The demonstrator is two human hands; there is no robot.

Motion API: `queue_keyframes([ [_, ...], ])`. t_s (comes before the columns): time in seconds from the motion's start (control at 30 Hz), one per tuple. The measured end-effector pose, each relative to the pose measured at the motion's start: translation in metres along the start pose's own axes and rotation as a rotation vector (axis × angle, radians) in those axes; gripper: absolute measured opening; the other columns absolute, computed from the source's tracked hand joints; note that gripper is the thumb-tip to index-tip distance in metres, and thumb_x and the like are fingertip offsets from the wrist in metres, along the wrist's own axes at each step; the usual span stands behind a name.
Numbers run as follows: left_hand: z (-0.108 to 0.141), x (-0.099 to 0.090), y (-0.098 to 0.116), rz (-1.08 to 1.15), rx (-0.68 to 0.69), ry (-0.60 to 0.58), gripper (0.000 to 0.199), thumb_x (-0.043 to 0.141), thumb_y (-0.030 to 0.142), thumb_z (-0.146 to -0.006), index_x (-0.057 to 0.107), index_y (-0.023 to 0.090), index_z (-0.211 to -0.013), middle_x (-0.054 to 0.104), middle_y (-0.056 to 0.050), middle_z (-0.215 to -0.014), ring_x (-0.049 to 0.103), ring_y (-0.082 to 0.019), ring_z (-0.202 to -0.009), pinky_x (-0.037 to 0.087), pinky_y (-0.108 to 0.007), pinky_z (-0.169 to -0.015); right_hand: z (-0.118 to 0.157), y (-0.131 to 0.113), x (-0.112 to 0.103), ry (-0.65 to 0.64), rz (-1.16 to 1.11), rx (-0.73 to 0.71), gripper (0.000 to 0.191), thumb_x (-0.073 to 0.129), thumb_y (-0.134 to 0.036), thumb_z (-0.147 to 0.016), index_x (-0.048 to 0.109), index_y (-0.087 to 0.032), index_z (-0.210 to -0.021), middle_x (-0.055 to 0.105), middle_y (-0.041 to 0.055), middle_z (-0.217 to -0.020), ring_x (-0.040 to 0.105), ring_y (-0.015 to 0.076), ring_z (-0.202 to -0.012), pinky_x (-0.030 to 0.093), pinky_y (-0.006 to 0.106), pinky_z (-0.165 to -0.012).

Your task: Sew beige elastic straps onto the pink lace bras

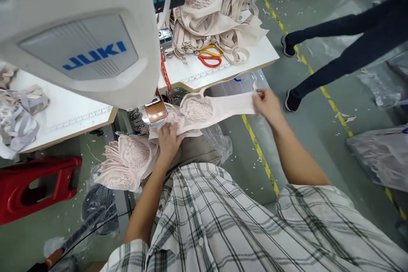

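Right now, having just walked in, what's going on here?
A person sits at a JUKI machine with a pale lace bra. The left hand rests on it close to the machine's head, while the right hand holds the band's far end out to the side. I can't tell whether it's stitching. More bras hang in a bunch beside the left arm. Scissors lie on the table by a heap of similar garments and straps.
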State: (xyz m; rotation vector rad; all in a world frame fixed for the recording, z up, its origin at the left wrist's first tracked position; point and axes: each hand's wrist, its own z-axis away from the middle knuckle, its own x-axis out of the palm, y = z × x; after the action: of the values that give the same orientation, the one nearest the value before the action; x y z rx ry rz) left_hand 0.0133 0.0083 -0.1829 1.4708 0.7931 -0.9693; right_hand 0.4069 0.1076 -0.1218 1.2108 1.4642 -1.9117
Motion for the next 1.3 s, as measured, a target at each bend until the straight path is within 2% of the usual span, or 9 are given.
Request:
queue_keyframes([
  [0.1, -0.001, 0.023, 0.013, 0.012, 0.04, -0.148, 0.047, 0.06, 0.031, -0.091, 0.055, 0.015, -0.135, 0.056, -0.019, -0.128, 0.051, -0.033, -0.119, 0.041, -0.046, -0.102, 0.03, -0.007, 0.055, -0.162, 0.069, -0.132, 0.076, 0.076, -0.038, -0.074, 0.052, 0.002, -0.134, 0.052, 0.036, -0.137, 0.049, 0.0384, -0.13, 0.034, 0.051, -0.109],
  [0.27, 0.002, 0.027, 0.021, 0.061, -0.023, -0.145, 0.032, 0.053, 0.023, -0.094, 0.059, 0.016, -0.124, 0.06, -0.016, -0.116, 0.053, -0.031, -0.115, 0.042, -0.046, -0.099, 0.086, -0.076, 0.146, -0.645, 0.24, -0.844, 0.108, 0.082, -0.048, -0.066, 0.03, -0.014, -0.154, 0.015, 0.022, -0.165, 0.014, 0.0381, -0.153, 0.018, 0.052, -0.121],
  [0.43, 0.055, -0.035, -0.008, 0.068, -0.199, -0.043, 0.032, 0.063, 0.04, -0.09, 0.062, 0.024, -0.118, 0.062, -0.008, -0.118, 0.057, -0.023, -0.11, 0.046, -0.033, -0.096, 0.092, -0.121, 0.177, -0.684, 0.294, -0.838, 0.088, 0.076, -0.04, -0.07, 0.041, -0.012, -0.145, 0.042, 0.0259, -0.148, 0.045, 0.0369, -0.134, 0.038, 0.044, -0.108],
  [0.63, 0.184, -0.118, -0.099, -0.115, -0.918, 0.226, 0.033, 0.036, 0.036, -0.099, 0.06, 0.016, -0.089, 0.061, -0.01, -0.085, 0.058, -0.024, -0.083, 0.042, -0.034, -0.074, 0.099, -0.124, 0.184, -0.585, 0.348, -0.75, 0.066, 0.059, -0.037, -0.083, 0.041, -0.005, -0.137, 0.055, 0.0266, -0.122, 0.053, 0.0383, -0.118, 0.044, 0.045, -0.097],
  [0.8, 0.217, -0.122, -0.107, -0.057, -0.964, 0.154, 0.036, 0.053, 0.038, -0.088, 0.043, 0.022, -0.058, 0.05, -0.001, -0.058, 0.046, -0.017, -0.057, 0.025, -0.028, -0.057, 0.122, -0.145, 0.176, -0.709, 0.401, -0.845, 0.063, 0.062, -0.037, -0.083, 0.047, -0.005, -0.135, 0.054, 0.0284, -0.123, 0.053, 0.0398, -0.115, 0.043, 0.05, -0.097],
  [1.03, 0.174, -0.155, -0.005, 0.091, -0.456, 0.278, 0.038, 0.05, 0.038, -0.091, 0.038, 0.024, -0.059, 0.044, 0.002, -0.053, 0.041, -0.016, -0.049, 0.024, -0.03, -0.055, 0.127, -0.181, 0.14, -0.699, 0.215, -0.885, 0.098, 0.085, -0.048, -0.063, 0.046, -0.016, -0.147, 0.045, 0.022, -0.146, 0.043, 0.036, -0.136, 0.036, 0.047, -0.113],
  [1.13, 0.135, -0.17, 0.036, 0.301, -0.253, 0.24, 0.038, 0.052, 0.036, -0.093, 0.038, 0.024, -0.06, 0.044, 0.002, -0.053, 0.041, -0.016, -0.048, 0.028, -0.031, -0.053, 0.128, -0.193, 0.096, -0.816, -0.133, -0.933, 0.101, 0.082, -0.059, -0.066, 0.043, -0.014, -0.148, 0.046, 0.0204, -0.15, 0.043, 0.0332, -0.138, 0.038, 0.042, -0.112],
  [1.23, 0.083, -0.171, 0.066, 0.517, -0.162, 0.135, 0.039, 0.052, 0.04, -0.094, 0.041, 0.023, -0.06, 0.045, 0.002, -0.054, 0.043, -0.016, -0.052, 0.032, -0.029, -0.054, 0.142, -0.197, 0.036, -1.155, -0.414, -1.122, 0.064, 0.075, -0.056, -0.076, 0.063, -0.019, -0.126, 0.068, 0.0083, -0.123, 0.061, 0.0241, -0.115, 0.047, 0.032, -0.101],
  [1.3, 0.047, -0.163, 0.08, 0.672, -0.174, 0.096, 0.034, 0.056, 0.044, -0.092, 0.051, 0.023, -0.066, 0.055, 0.0, -0.065, 0.052, -0.018, -0.065, 0.04, -0.028, -0.063, 0.148, -0.195, -0.005, -1.211, -0.465, -1.155, 0.042, 0.063, -0.052, -0.088, 0.069, -0.018, -0.112, 0.072, 0.0062, -0.11, 0.064, 0.02, -0.104, 0.048, 0.029, -0.098],
])
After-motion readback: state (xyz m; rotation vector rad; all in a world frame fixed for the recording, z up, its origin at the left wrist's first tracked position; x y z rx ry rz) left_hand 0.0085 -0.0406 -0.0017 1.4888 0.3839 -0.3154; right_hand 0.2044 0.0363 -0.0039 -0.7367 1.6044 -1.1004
